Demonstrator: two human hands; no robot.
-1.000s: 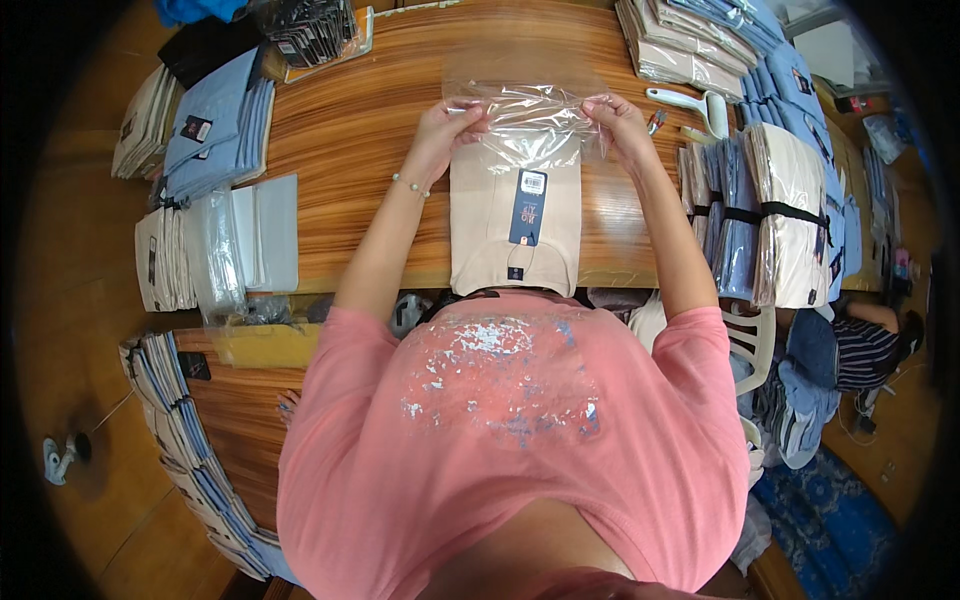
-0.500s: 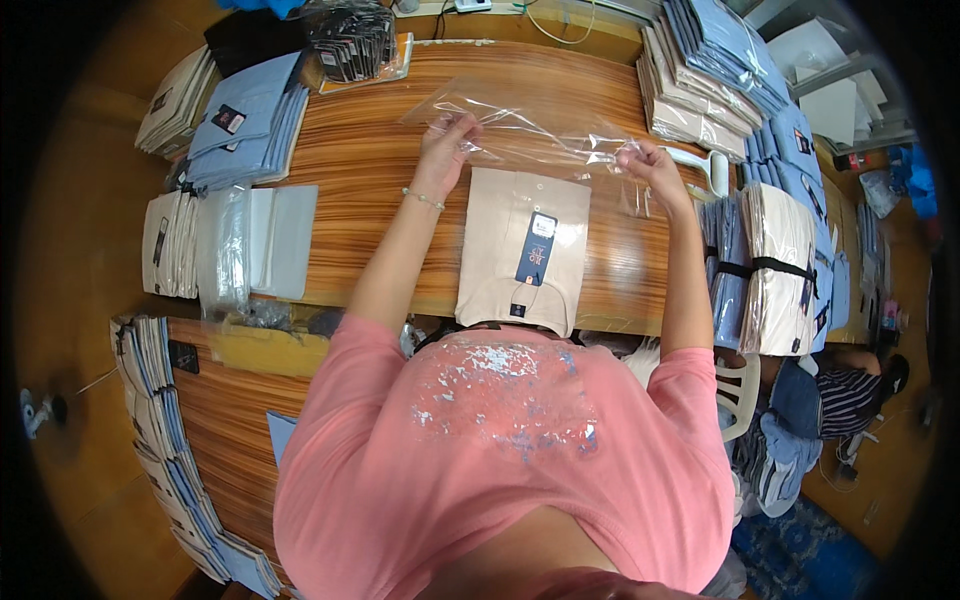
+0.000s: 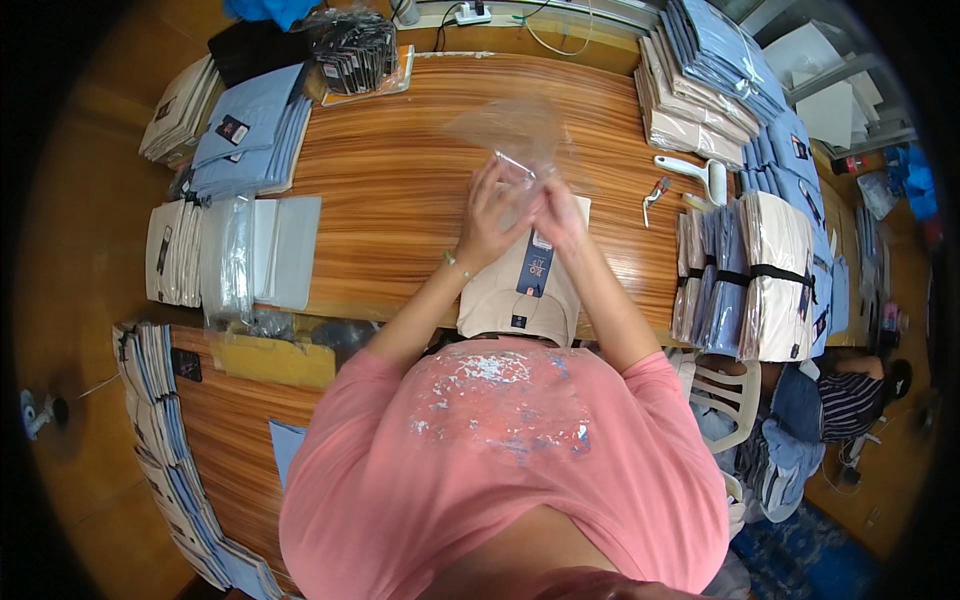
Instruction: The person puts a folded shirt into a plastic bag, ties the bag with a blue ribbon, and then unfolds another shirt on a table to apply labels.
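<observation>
A folded beige garment (image 3: 520,300) with a dark blue tag lies on the wooden table (image 3: 400,190) just in front of me. My left hand (image 3: 492,210) and my right hand (image 3: 555,212) are close together above its far end. Both pinch one edge of a clear plastic bag (image 3: 505,130), which is blurred and stands up beyond my fingers. I wear a pink shirt, and a thin bracelet circles my left wrist.
Stacks of folded blue and beige garments (image 3: 745,280) stand at the right, more (image 3: 245,130) at the far left. Clear bags and grey sheets (image 3: 260,250) lie at the left. A white tape dispenser (image 3: 700,175) sits at the right. Another person (image 3: 850,390) sits at the lower right.
My hands, which held the clear bag stretched wide apart over the garment, have come together at its middle. The bag now bunches up beyond my fingers.
</observation>
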